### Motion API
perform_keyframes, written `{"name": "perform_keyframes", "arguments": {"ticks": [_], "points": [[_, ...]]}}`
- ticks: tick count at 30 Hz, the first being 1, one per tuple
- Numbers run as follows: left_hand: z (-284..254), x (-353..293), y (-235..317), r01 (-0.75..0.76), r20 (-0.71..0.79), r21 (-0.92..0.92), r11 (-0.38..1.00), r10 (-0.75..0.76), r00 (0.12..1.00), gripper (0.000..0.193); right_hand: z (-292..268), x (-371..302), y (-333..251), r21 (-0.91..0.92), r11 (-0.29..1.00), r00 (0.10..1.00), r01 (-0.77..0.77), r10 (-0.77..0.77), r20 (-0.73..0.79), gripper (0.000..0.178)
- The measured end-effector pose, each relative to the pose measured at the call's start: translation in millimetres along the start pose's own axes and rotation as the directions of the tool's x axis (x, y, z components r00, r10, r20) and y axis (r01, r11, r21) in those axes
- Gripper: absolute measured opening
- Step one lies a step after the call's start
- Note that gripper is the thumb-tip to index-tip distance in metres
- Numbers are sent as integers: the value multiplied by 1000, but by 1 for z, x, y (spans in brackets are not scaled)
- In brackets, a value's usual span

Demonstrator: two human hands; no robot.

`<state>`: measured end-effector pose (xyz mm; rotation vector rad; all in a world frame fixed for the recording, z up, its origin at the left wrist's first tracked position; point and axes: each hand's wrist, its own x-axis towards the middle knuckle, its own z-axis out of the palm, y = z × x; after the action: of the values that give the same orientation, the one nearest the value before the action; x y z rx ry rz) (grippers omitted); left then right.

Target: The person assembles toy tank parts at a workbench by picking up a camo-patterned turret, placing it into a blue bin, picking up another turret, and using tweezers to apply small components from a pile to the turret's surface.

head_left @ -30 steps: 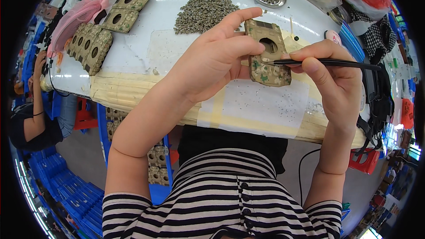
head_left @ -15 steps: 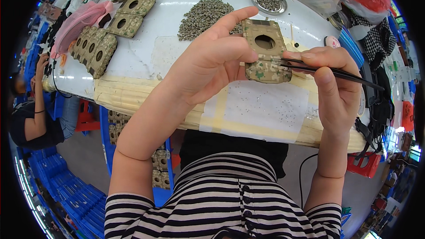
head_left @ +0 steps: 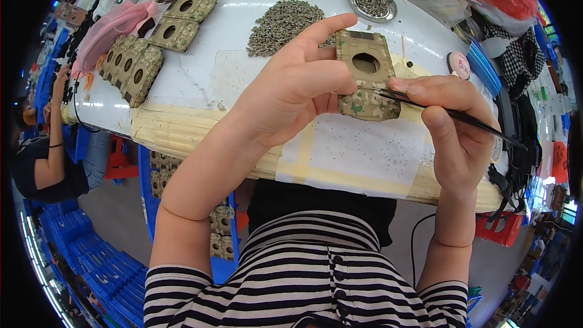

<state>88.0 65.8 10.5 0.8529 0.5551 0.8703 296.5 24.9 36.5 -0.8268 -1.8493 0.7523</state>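
My left hand (head_left: 303, 88) grips a flat camouflage-patterned plastic housing (head_left: 367, 101) by its left edge, with the index finger stretched away from it. A round hole and a dark rectangular patch show on the housing's upper half. Between the thumb and fingers of my right hand (head_left: 458, 115) is a pair of black tweezers (head_left: 461, 119). Their tips rest over the lower half of the housing, close to my left thumb. Whether the tips pinch a small part is too fine to make out.
Beyond my hands lies a heap of small metal parts (head_left: 285, 24); more fill a round metal dish (head_left: 371, 3). Similar housings (head_left: 183, 7) stand in rows at left beside a pink mesh fan (head_left: 112, 33). A paper sheet (head_left: 358, 152) dotted with tiny bits covers the near edge. Another person (head_left: 51, 152) sits at far left.
The housing and both hands have shifted slightly nearer in the picture. The tweezers' tips have moved left, toward my left thumb.
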Motion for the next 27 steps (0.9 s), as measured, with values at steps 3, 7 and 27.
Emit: {"name": "perform_keyframes", "arguments": {"ticks": [3,7,27], "points": [[0,0,1,3,4,13,1000,-3,1000,70,2,0,-1,-40,999,1000,11,-11,8,17],[-3,2,-2,4,32,-49,999,-2,999,70,2,0,-2,-62,998,1000,14,-14,3,17],[-2,1,0,17,25,-31,999,-16,1000,70,3,3,-5,-131,991,999,36,-33,29,19]]}}
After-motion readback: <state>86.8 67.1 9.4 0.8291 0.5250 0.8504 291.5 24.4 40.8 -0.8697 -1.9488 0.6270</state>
